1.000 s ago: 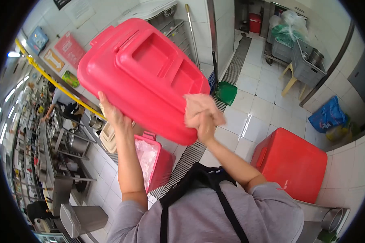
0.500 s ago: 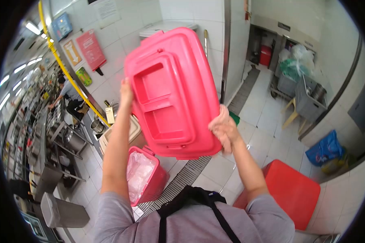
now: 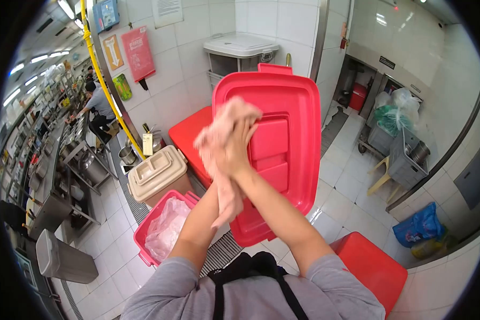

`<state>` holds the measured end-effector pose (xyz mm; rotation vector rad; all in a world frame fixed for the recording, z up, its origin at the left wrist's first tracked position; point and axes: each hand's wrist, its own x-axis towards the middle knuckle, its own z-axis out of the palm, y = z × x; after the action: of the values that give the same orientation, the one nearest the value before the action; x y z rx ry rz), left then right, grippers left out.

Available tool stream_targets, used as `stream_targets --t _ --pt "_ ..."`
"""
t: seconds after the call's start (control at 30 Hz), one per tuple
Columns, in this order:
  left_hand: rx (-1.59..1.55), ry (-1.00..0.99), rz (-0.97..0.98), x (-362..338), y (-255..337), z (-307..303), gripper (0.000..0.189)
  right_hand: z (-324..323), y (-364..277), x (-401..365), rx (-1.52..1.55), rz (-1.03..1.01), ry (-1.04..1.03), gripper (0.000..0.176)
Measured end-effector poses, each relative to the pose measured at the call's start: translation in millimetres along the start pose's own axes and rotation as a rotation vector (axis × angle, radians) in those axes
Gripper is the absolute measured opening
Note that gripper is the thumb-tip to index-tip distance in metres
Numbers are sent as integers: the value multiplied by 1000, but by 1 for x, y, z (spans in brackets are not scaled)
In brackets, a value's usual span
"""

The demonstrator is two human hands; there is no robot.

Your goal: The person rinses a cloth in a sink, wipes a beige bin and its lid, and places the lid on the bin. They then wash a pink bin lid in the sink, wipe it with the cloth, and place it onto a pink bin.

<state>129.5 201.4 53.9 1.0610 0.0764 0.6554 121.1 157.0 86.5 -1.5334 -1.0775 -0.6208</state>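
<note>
A large pink-red lid (image 3: 298, 160) stands upright in front of me, its rimmed inner side facing me. My right hand (image 3: 239, 146) is at the lid's left part with a pale pink cloth (image 3: 218, 144), which hangs down over my wrists and is blurred at the top. Its fingers point up along the cloth. My left forearm reaches up to the lid's left edge, but the cloth and my right hand hide my left hand. Below left, an open pink bin (image 3: 144, 229) holds a clear plastic liner.
A beige lidded bin (image 3: 157, 173) and a red container (image 3: 194, 138) stand behind the pink bin. A red box (image 3: 373, 266) is at lower right, a grey bin (image 3: 66, 258) at lower left. Grey crates (image 3: 402, 154) stand at right. A person (image 3: 98, 101) is at the far left.
The lid has turned from its outer to its inner side and shifted right. My right hand and the cloth have moved from its right edge to its left part. More of the beige bin shows.
</note>
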Motion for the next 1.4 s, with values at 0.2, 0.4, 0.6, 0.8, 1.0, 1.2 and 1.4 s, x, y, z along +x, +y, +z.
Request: stream_targets --t 0.2,0.4,0.6,0.8,1.0,1.2,1.4 --pt "-15 -49 110 -12 -2 6 58 8 -4 28 110 -70 -30 72" --pt "-48 -33 142 5 29 -18 56 -19 35 -195 230 -226 -583 60" --pt "-46 -60 157 3 27 -22 53 24 4 -113 233 -124 -128 50" --pt "-61 -100 233 2 35 -23 51 5 3 23 -75 -65 -184 32" --pt "-109 -165 414 -12 28 -16 49 30 4 64 -164 12 277 28" --pt "-147 -183 373 -10 46 -24 48 -38 57 106 -532 45 104 28" --pt "-142 -118 342 -39 66 -54 46 -78 119 83 -462 298 8 34"
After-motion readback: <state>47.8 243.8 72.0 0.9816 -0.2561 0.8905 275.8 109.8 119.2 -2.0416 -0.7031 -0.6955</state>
